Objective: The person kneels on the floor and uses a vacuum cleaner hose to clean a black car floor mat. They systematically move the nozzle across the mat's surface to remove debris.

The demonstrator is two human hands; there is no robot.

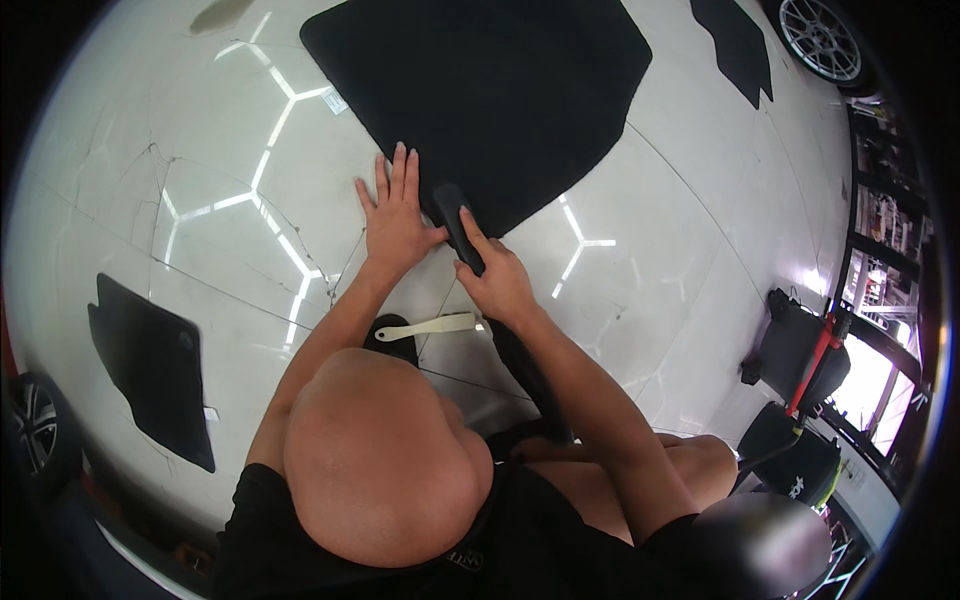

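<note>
A large black car mat (pixel 490 100) lies on the glossy pale floor ahead of me. My left hand (pixel 396 222) rests at its near left edge, fingers spread and stretched out. In my right hand (pixel 497 281) is a black vacuum nozzle (pixel 460 228), whose front end lies on the mat's near corner. The fingers wrap round it, with the index finger stretched along its top. A dark vacuum hose (pixel 522 370) runs back beneath my right forearm. Close to my knee is a cream-handled brush (pixel 427 327), partly over a dark shape, perhaps a shoe.
Smaller black mats lie at the left (pixel 152 365) and at the far right (pixel 738 48). Car wheels stand at the far right (pixel 820 38) and left edge (pixel 38 425). A black wheeled seat (pixel 798 350) and a red-handled tool (pixel 815 365) are at right, near shelving (pixel 890 190).
</note>
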